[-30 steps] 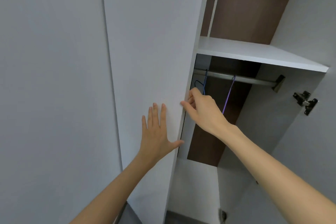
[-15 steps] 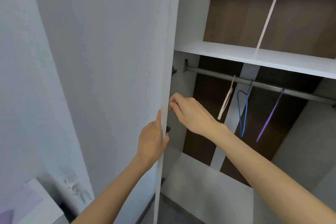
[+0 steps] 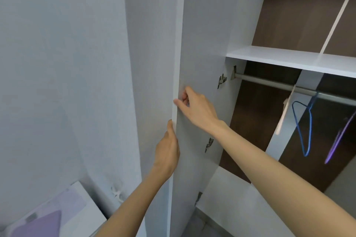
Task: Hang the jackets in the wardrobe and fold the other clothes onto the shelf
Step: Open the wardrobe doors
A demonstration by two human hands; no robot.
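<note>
Grey wall, white box lower left

Bare left forearm; bare right forearm; left grip, right grip bare, slender-fingered

The fingers of the left grip are hidden behind the edge of the door; only the thumb is seen. The fingertips of the right grip are partly concealed where they are curled at that edge. The rail, the shelf and the purple hanger are cut off by the right edge. The white hanger is blurred. A white box is cut off at the bottom edge; the purple item on it cannot be identified.
</note>
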